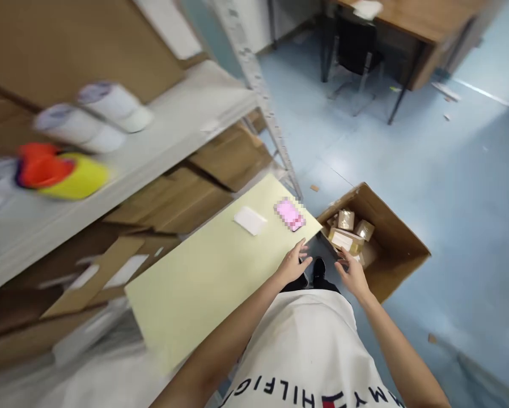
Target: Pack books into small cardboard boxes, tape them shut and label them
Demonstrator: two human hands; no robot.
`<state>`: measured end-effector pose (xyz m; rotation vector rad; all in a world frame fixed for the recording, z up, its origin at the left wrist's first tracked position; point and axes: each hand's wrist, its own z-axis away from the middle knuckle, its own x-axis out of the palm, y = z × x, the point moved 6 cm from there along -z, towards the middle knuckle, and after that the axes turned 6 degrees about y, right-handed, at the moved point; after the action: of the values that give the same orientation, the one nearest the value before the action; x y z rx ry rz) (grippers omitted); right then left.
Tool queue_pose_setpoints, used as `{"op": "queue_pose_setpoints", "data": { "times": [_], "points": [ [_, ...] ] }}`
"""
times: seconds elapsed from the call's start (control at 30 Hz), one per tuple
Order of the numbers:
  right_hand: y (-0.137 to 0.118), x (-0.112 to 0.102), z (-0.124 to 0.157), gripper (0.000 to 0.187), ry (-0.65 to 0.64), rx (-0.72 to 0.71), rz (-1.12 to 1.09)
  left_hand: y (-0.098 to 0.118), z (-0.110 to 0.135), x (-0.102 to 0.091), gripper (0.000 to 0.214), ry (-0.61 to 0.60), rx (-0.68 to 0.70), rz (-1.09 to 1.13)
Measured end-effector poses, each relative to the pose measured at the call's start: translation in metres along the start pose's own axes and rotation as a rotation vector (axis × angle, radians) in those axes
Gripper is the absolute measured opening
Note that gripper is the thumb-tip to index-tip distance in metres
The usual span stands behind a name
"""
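My left hand (294, 264) hovers at the near corner of a pale yellow board (203, 277), fingers apart and holding nothing. My right hand (351, 273) is open too, fingers spread, just at the near edge of an open cardboard box (397, 238) on the floor. Inside the box lie several small taped brown parcels (346, 232). On the board sit a small white packet (250, 220) and a pink blurred item (290, 215).
A white shelf (165, 136) at left carries rolls of white labels (97, 116) and orange and yellow tape rolls (59, 173). Flattened cartons (182, 198) are stacked under it. A wooden desk (424, 22) and a black chair (356, 48) stand across the blue floor (450, 170).
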<state>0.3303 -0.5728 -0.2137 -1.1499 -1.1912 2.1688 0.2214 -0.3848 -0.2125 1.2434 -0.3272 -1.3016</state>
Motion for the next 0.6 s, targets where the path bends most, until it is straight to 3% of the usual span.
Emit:
{"op": "queue_pose_setpoints", "data": {
  "times": [0.13,0.27,0.43,0.6],
  "points": [
    [-0.055,0.037,-0.03,0.059,-0.209,-0.212,0.068,-0.032,0.048,-0.063,0.063,0.275,-0.121,0.063],
    [-0.122,0.104,-0.025,0.058,-0.428,-0.449,0.098,-0.05,0.122,-0.118,0.056,0.589,-0.119,0.093],
    [-0.174,0.209,0.051,0.058,-0.76,-0.661,0.168,-0.088,0.243,-0.15,0.046,0.909,-0.202,0.248],
    [-0.174,0.301,0.16,0.063,-1.03,-0.916,0.265,-0.158,0.362,-0.151,0.043,1.168,-0.301,0.55]
  ]
}}
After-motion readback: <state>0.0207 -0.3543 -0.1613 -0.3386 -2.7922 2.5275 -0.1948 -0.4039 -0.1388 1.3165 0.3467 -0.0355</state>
